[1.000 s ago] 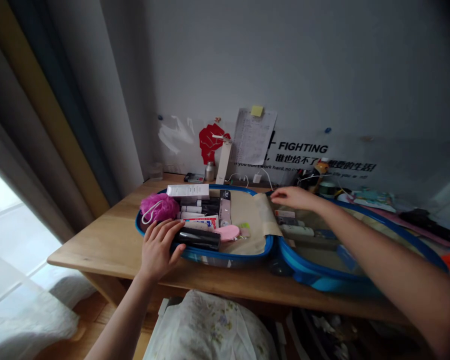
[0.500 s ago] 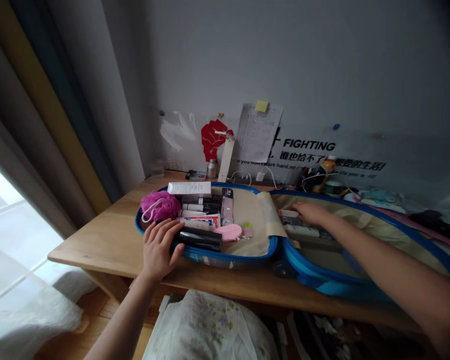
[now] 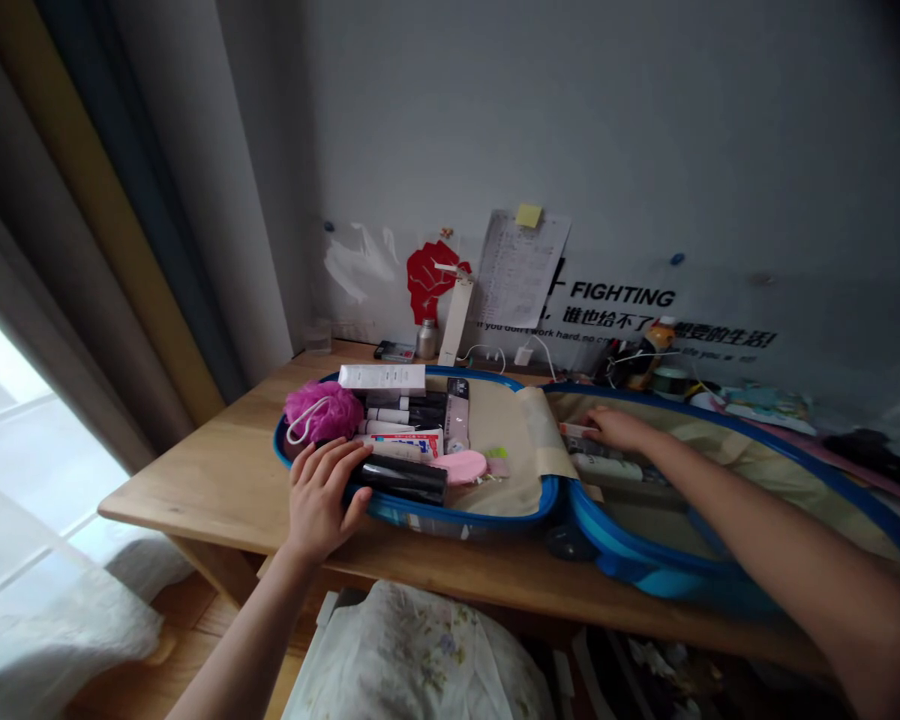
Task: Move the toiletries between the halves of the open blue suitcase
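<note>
An open blue suitcase (image 3: pixel 495 518) lies on the table, its two halves side by side. My left hand (image 3: pixel 325 497) rests over the near-left rim, fingers stretched and thumb apart, beside a black cylinder (image 3: pixel 405 479). In that left half are a purple bath puff (image 3: pixel 322 411), a white box (image 3: pixel 382 379), a toothpaste tube (image 3: pixel 420 441), several black-and-white tubes (image 3: pixel 412 412) and a pink hairbrush-like item (image 3: pixel 463 466). Inside the right half, my right hand (image 3: pixel 616 428) has its fingers closed at the end of a small white-and-orange box (image 3: pixel 577 431). A pale tube (image 3: pixel 606 468) lies just below it.
The wooden table (image 3: pixel 195 470) stands against a wall with a paper sheet (image 3: pixel 521 268) on it. Behind the suitcase are a small silver bottle (image 3: pixel 427 340), an upright white lamp-like stick (image 3: pixel 457 320) and an orange-capped bottle (image 3: pixel 656 345). A flowered cushion (image 3: pixel 420 650) is below the front edge.
The view has shifted very slightly. Both hands stay nearly where they were, and the suitcase contents look the same.
</note>
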Demonstrator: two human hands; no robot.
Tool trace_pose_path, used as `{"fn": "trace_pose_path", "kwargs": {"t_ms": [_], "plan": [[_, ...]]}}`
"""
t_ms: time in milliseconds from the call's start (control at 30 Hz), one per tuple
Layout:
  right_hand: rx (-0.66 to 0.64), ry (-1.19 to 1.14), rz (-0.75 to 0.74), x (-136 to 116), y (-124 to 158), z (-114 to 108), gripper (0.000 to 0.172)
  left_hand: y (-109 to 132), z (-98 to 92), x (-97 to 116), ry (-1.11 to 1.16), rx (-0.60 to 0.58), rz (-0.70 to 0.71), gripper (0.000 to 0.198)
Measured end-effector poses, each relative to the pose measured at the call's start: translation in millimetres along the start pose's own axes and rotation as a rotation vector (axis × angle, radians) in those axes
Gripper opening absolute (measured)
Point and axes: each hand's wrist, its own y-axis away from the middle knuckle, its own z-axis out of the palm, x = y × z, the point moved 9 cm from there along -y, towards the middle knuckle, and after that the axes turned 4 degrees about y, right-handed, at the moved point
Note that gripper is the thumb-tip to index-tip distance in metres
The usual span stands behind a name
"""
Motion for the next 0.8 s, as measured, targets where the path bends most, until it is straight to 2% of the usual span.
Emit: {"fn": "trace_pose_path", "kwargs": {"t_ms": [233, 533, 633, 733, 800], "plan": [[-0.007, -0.067, 0.011, 2, 0, -3, 0.014, 2, 2.1, -4, 0.012, -0.020, -0.024, 0.041], [0.023, -0.145, 0.034, -4, 4, -13, 0.022, -1, -1.0, 2, -0.009, 0.006, 0.014, 0.040], [0.032, -0.212, 0.073, 5, 10, -26, 0.028, 1, 0.0, 0, -0.003, 0.002, -0.003, 0.040], [0.050, -0.309, 0.116, 18, 17, -50, 0.035, 2, 0.6, -3, 0.009, 0.001, -0.023, 0.040], [0.072, -0.375, 0.115, 13, 19, -69, 0.041, 2, 0.9, -3, 0.018, -0.001, -0.020, 0.040]]}}
